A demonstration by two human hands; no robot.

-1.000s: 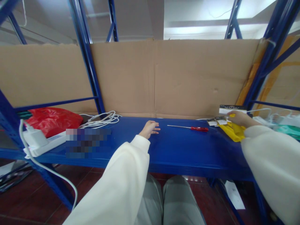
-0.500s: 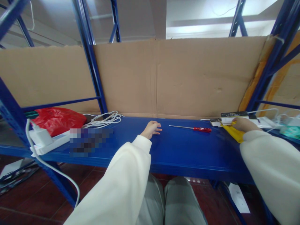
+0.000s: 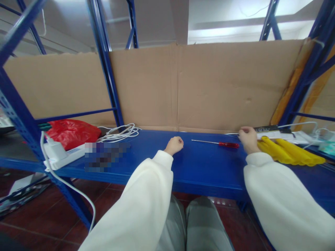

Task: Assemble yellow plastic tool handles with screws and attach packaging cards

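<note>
My left hand [image 3: 175, 145] is held over the middle of the blue shelf board [image 3: 204, 170], its fingers curled in a loose fist with nothing showing in them. Between my hands lies a screwdriver [image 3: 228, 144] with a red handle, its metal shaft pointing left. Just right of that handle is my right hand [image 3: 248, 140], fingers bent inward; their inner side is hidden, so I cannot make out whether they hold anything. A yellow, soft-looking thing with rounded folds [image 3: 290, 151] lies beside my right wrist, running off to the right.
Left on the board are a white power strip [image 3: 69, 157] with a plug, a red plastic bag [image 3: 73, 134], coiled white cable [image 3: 125, 131] and a blurred-out item [image 3: 106, 157]. Cardboard [image 3: 146, 90] stands along the back. Boxes and papers [image 3: 272, 132] lie at right.
My right hand has let go of the yellow thing and moved left towards the screwdriver. The yellow thing now lies spread to the right. My left hand's fingers have curled in.
</note>
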